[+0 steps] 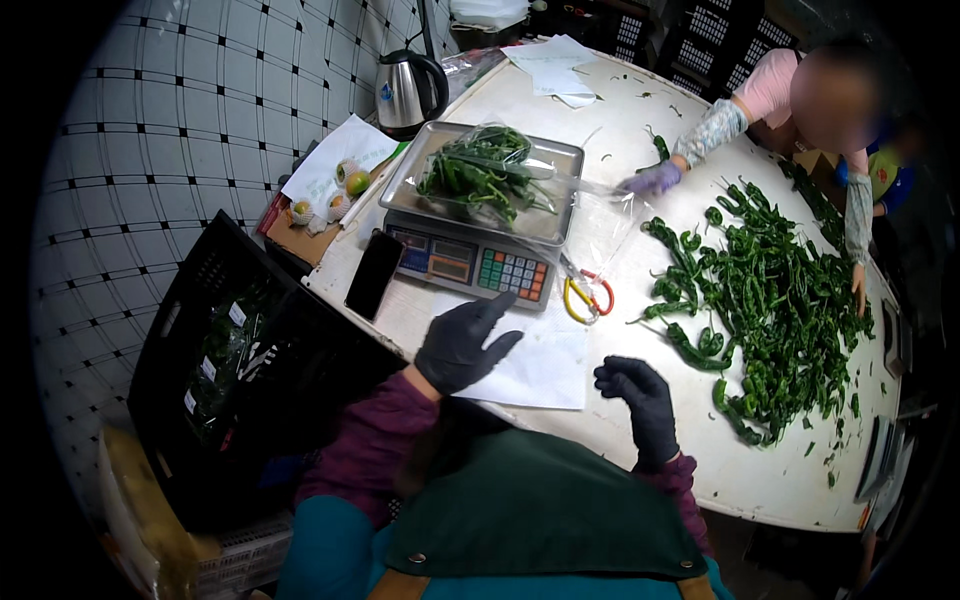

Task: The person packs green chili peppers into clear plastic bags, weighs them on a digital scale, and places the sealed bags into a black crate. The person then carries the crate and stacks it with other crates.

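Observation:
My left hand [462,342], in a black glove, hovers open with fingers spread just in front of the electronic scale [470,265], holding nothing. My right hand [640,395], also black-gloved, is raised over the white table [770,480] with fingers loosely curled and empty. On the scale's metal tray [560,160] lies a clear plastic bag of green peppers [480,175]. A big heap of loose green peppers [770,300] covers the table to the right. A white sheet of paper [545,365] lies between my hands.
A person across the table reaches a purple-gloved hand [652,180] toward the bag. Yellow-and-red scissors [585,297] and a black phone [374,274] flank the scale. A kettle [408,92] stands behind. A black crate [235,370] with bagged peppers sits on my left.

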`<act>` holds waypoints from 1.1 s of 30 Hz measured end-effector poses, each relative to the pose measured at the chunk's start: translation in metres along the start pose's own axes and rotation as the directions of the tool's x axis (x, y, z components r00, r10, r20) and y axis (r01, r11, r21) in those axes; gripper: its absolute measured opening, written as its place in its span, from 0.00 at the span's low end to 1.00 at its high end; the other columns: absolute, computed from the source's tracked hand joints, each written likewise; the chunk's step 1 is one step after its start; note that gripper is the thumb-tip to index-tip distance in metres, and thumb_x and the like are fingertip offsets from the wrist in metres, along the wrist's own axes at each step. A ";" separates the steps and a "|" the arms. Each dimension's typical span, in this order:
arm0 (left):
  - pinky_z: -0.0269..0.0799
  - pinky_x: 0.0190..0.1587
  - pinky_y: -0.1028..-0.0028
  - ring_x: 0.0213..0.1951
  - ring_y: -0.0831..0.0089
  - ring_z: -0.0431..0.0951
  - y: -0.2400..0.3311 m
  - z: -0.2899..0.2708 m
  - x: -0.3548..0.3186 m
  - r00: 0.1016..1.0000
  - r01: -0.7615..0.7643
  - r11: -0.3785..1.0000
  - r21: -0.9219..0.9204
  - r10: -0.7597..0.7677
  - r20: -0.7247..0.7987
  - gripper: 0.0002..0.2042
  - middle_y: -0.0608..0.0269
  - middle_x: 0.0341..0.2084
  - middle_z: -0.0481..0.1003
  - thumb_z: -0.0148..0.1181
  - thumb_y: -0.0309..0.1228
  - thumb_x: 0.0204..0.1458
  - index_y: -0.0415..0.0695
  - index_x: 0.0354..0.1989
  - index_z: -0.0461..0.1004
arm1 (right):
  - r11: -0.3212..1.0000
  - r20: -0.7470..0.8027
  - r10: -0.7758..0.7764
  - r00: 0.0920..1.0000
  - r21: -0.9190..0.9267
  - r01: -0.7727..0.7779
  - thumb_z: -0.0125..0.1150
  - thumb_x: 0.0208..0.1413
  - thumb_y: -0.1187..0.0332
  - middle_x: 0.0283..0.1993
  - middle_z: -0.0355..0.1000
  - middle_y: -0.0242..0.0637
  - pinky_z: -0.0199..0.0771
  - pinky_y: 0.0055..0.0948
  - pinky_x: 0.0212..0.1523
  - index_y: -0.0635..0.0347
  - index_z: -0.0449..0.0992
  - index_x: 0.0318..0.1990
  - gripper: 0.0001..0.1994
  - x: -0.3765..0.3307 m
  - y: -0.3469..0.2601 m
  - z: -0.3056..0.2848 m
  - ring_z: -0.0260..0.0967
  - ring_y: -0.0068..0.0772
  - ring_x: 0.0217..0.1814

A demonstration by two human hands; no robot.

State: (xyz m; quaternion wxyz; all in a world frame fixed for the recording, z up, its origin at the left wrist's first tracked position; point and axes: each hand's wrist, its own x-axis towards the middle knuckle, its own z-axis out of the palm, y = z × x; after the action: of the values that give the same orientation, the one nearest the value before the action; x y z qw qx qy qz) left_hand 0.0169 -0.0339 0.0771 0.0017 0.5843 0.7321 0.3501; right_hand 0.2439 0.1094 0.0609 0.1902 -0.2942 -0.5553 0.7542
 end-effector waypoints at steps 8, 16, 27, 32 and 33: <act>0.64 0.19 0.68 0.16 0.63 0.69 0.041 0.032 0.090 0.992 -0.111 0.945 0.308 0.087 0.090 0.16 0.58 0.12 0.67 0.56 0.41 0.45 0.42 0.36 0.68 | 0.939 0.304 -0.301 0.904 -0.069 0.336 0.51 0.53 0.70 0.36 0.70 0.33 0.66 0.21 0.38 0.66 0.70 0.42 0.11 0.157 -0.054 0.013 0.67 0.23 0.36; 0.64 0.20 0.67 0.18 0.62 0.69 0.025 0.046 0.053 0.997 -0.080 0.978 0.191 0.074 0.036 0.15 0.56 0.15 0.67 0.58 0.39 0.42 0.39 0.30 0.69 | 0.374 0.388 -0.392 0.834 -0.761 0.530 0.53 0.47 0.63 0.35 0.69 0.44 0.66 0.34 0.37 0.57 0.71 0.38 0.12 0.238 -0.032 0.095 0.66 0.44 0.38; 0.66 0.24 0.69 0.21 0.65 0.70 0.005 0.052 0.034 0.983 -0.148 0.989 0.026 0.144 0.118 0.15 0.58 0.19 0.68 0.56 0.38 0.43 0.37 0.32 0.69 | 0.072 0.608 -0.304 0.733 -0.753 0.654 0.48 0.48 0.69 0.32 0.65 0.43 0.64 0.33 0.36 0.58 0.68 0.38 0.09 0.263 -0.033 0.133 0.64 0.44 0.36; 0.67 0.26 0.68 0.23 0.63 0.70 -0.006 0.060 0.028 0.985 -0.155 0.983 -0.100 0.161 0.057 0.19 0.55 0.22 0.69 0.55 0.38 0.44 0.34 0.37 0.68 | 0.328 0.570 -0.384 0.727 -0.651 0.684 0.55 0.43 0.65 0.29 0.67 0.46 0.64 0.39 0.34 0.61 0.72 0.30 0.09 0.258 -0.057 0.137 0.65 0.47 0.36; 0.67 0.26 0.69 0.23 0.63 0.70 -0.008 0.060 0.028 0.984 -0.154 0.982 -0.107 0.162 0.069 0.19 0.55 0.22 0.69 0.55 0.38 0.44 0.34 0.37 0.68 | 0.373 0.564 -0.350 0.748 -0.649 0.663 0.55 0.44 0.66 0.29 0.66 0.45 0.64 0.38 0.35 0.62 0.71 0.30 0.08 0.259 -0.055 0.136 0.64 0.46 0.35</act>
State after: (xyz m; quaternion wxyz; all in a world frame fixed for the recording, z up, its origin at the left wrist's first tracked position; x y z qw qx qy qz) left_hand 0.0264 0.0201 0.0387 0.0318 0.6528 0.6641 0.3631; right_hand -0.0432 0.1865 0.0817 0.1595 -0.0265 -0.9249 0.3440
